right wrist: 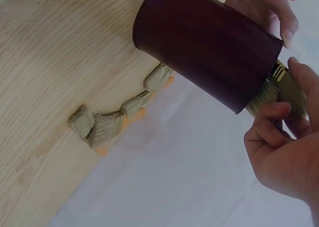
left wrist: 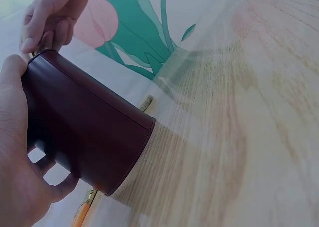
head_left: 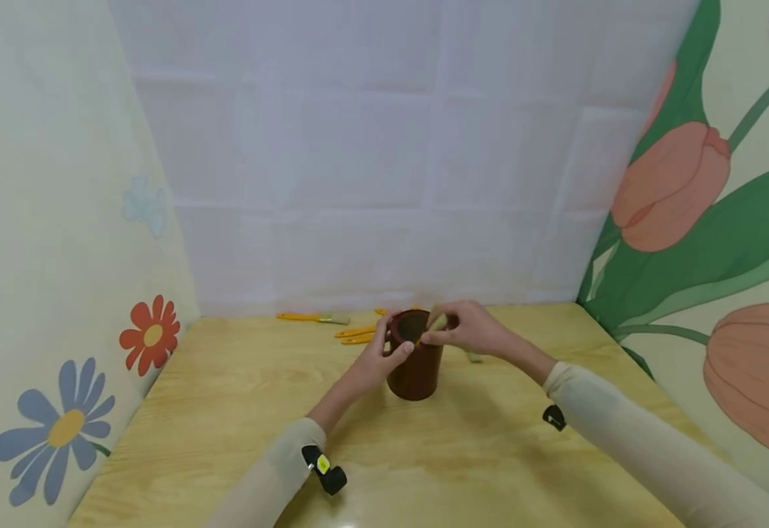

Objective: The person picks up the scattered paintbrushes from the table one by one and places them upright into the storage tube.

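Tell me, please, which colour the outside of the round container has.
The container is dark maroon all over; the left wrist view shows it best.

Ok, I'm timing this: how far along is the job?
Done, perhaps: one insertion, as two brush heads show at the mouth of the cup. In hand: the left hand holds the cup while the right hand pinches a brush at its rim. Remaining, probably: the loose brushes lying on the table.
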A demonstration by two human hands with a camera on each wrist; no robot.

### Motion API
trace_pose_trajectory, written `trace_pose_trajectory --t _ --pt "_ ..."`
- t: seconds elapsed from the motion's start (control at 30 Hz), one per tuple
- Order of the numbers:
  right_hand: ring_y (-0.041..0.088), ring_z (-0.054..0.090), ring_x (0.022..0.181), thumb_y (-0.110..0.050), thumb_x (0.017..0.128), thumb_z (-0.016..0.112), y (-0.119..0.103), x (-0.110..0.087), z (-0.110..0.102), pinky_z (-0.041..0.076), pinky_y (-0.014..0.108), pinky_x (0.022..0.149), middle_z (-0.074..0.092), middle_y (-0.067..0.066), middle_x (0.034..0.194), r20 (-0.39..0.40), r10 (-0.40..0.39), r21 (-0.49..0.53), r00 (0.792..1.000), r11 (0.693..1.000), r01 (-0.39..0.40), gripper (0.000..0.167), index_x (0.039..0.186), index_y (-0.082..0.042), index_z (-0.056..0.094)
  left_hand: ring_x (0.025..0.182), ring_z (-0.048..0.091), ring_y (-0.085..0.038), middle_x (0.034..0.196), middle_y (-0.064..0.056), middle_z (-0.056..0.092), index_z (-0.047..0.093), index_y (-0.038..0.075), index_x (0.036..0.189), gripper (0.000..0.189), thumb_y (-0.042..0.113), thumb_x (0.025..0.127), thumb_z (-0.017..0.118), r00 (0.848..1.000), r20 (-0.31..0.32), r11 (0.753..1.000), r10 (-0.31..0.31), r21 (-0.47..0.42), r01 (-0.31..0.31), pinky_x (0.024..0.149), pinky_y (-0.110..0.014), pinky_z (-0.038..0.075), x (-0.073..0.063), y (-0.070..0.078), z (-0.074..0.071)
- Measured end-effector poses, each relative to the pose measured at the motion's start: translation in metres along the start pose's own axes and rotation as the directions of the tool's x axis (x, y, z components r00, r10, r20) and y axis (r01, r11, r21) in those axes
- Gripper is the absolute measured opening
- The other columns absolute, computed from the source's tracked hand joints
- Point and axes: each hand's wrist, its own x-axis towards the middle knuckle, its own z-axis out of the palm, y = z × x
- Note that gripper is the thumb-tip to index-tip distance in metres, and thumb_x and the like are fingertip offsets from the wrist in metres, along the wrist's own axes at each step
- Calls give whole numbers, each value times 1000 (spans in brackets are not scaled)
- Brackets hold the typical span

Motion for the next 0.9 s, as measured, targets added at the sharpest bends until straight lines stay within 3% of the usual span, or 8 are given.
trace_pose_trajectory --t 0.13,0.17,0.3,0.47,0.6,0.8,0.9 --pt "12 47 52 -31 92 79 1 0 -1 42 31 53 64 -4 80 -5 -17 -54 1000 998 16 23 103 -12 76 140 36 -23 154 -5 34 14 35 159 70 36 105 58 1000 14 1000 11 8 -12 109 -51 37 3 1 -1" --pt "12 46 52 -32 92 79 2 0 -1 42 30 52 64 -4 79 -4 -21 -69 1000 997 21 25 104 -11 76 140 36 -23 154 -4 34 14 36 159 69 38 105 58 1000 10 1000 19 15 -20 109 -51 37 5 -4 -1" --pt "11 40 52 -34 92 79 4 0 -2 37 29 52 58 -4 70 25 -31 -112 999 993 33 30 107 -8 77 141 34 -28 155 -9 32 11 29 161 71 32 106 56 1000 19 1000 12 10 -12 110 -54 35 4 -2 0" --pt "11 38 51 -33 94 77 6 0 -3 38 30 53 55 -3 67 74 -44 -120 996 991 53 32 112 -7 76 141 34 -32 155 -14 32 10 20 162 72 29 107 56 999 46 1000 7 -10 -7 110 -54 34 -4 19 1" --pt "12 43 54 -33 95 75 7 0 -5 41 32 56 57 -3 71 86 -52 -122 995 991 63 36 119 -6 74 142 33 -32 155 -15 32 11 19 162 71 29 107 56 999 53 1000 9 -23 -8 110 -55 34 -9 30 0" --pt "16 58 68 -32 95 76 6 0 -13 49 35 60 63 -4 86 67 -79 -107 995 991 86 37 121 -6 73 143 31 -29 157 -12 29 8 24 162 72 29 108 55 999 38 1000 -4 -17 5 111 -53 34 0 7 -1" --pt "19 59 66 -30 95 76 7 -1 -19 50 36 58 64 -1 87 42 -68 -61 997 996 70 37 122 -6 72 143 32 -28 158 -10 29 10 28 161 70 30 107 55 1000 20 1000 -2 -5 2 111 -53 34 1 -1 0"
